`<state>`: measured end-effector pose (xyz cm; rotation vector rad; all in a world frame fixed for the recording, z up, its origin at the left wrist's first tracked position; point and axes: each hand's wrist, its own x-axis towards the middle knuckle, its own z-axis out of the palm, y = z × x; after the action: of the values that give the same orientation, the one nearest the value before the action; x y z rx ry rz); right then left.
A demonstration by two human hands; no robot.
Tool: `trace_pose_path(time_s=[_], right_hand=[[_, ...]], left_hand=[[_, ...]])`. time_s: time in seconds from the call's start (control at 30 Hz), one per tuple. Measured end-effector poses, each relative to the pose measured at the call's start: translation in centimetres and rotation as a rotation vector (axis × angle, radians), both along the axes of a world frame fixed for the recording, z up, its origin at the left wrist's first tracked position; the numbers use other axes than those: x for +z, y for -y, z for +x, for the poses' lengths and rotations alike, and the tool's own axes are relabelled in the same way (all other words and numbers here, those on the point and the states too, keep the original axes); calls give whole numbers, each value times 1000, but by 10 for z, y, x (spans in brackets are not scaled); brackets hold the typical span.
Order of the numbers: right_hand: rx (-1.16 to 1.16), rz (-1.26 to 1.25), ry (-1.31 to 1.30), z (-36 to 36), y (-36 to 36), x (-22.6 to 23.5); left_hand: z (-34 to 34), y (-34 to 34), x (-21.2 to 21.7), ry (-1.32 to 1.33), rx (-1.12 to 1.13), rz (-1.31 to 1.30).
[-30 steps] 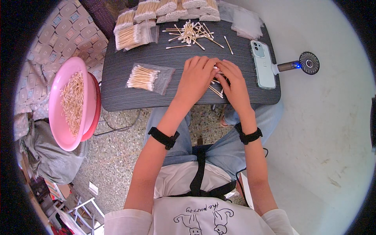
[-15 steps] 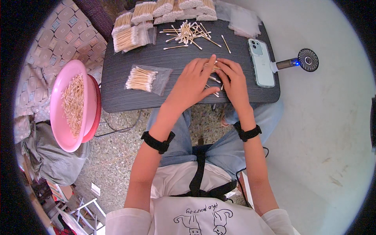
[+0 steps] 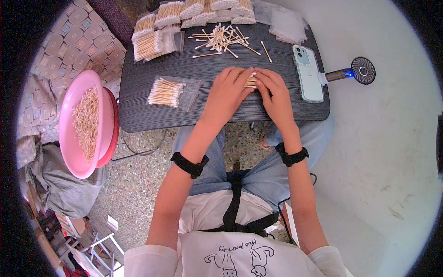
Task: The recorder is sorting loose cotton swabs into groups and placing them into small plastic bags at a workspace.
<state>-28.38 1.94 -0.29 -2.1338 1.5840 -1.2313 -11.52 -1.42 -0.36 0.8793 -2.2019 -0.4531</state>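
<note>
Near the front of the dark tabletop [image 3: 152, 117], a small bunch of wooden-stick cotton swabs [image 3: 250, 81] is gathered between my hands. My left hand [image 3: 227, 92] closes on it from the left, thumb at the near side. My right hand [image 3: 274, 90] closes on it from the other side, fingertips meeting the left hand's. Fingers cover part of the bunch. To the left lies a clear plastic bag [image 3: 190, 94] with a row of cotton swabs [image 3: 164, 93] on it or in it; I cannot tell which. Beyond my hands is a loose pile of cotton swabs [image 3: 221, 39].
Filled swab bags [image 3: 152, 45] are stacked along the far left edge. Flat clear bags [image 3: 288, 25] lie far right. A phone [image 3: 308, 76] rests at the right edge beside a small fan [image 3: 362, 70]. A pink basin [image 3: 78, 161] of swabs stands left of the table.
The swabs that stuck out loosely below my hands are now gathered into the bunch. My left thumb has drawn in toward it, and the left forearm has shifted slightly right.
</note>
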Motion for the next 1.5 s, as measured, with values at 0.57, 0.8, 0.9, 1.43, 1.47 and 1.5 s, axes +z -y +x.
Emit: trace_pose_path(time_s=[0.57, 0.8, 0.9, 1.43, 1.47, 1.5], right_hand=[[78, 0, -121, 3, -3, 7], [62, 6, -79, 4, 1, 7], [17, 4, -87, 6, 2, 7], [-27, -29, -225, 4, 19, 0], [-32, -13, -237, 4, 20, -1], [-29, -14, -238, 6, 20, 2]], left_hand=[[9, -2, 2, -68, 79, 3], [15, 6, 5, -85, 19, 110], [13, 7, 5, -113, 1, 97], [-3, 19, -2, -116, 129, 77], [-4, 19, 0, -186, 144, 129], [-3, 19, 0, -187, 147, 128]])
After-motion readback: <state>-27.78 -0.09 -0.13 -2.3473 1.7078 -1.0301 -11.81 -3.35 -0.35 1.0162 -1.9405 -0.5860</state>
